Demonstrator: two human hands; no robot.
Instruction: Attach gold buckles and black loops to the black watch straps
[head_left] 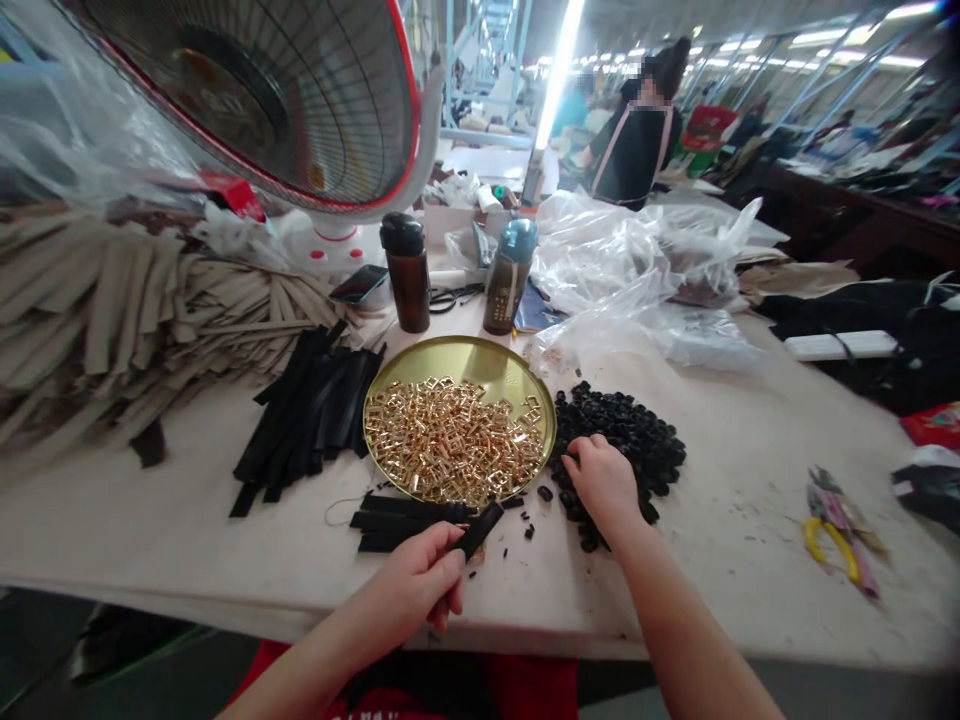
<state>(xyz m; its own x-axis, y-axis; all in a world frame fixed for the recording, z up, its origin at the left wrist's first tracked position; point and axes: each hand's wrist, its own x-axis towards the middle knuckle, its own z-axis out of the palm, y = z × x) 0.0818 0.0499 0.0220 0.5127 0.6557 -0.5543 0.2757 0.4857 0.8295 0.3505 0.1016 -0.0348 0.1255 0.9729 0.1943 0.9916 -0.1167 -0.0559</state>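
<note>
My left hand (426, 578) is closed around a black strap (480, 530), which points up and to the right over the near edge of the round gold tray (450, 352). Gold-coloured buckles (457, 440) are heaped in that tray. At the left edge of a pile of small black loops (637, 430), my right hand (602, 487) has its thumb and forefinger drawn together on a dark piece, apparently one loop, mostly hidden by the fingers. Several black straps (405, 520) lie just left of my left hand, and a larger bunch of black straps (315, 410) rests left of the tray.
Beige strips (150, 300) are stacked at the left beneath a large fan (262, 100). Two bottles (406, 275) stand behind the tray, near scissors (444, 299). Clear plastic bags (630, 250) cover the back right. Yellow-handled pliers (832, 535) lie at the right. A person (634, 150) is farther back.
</note>
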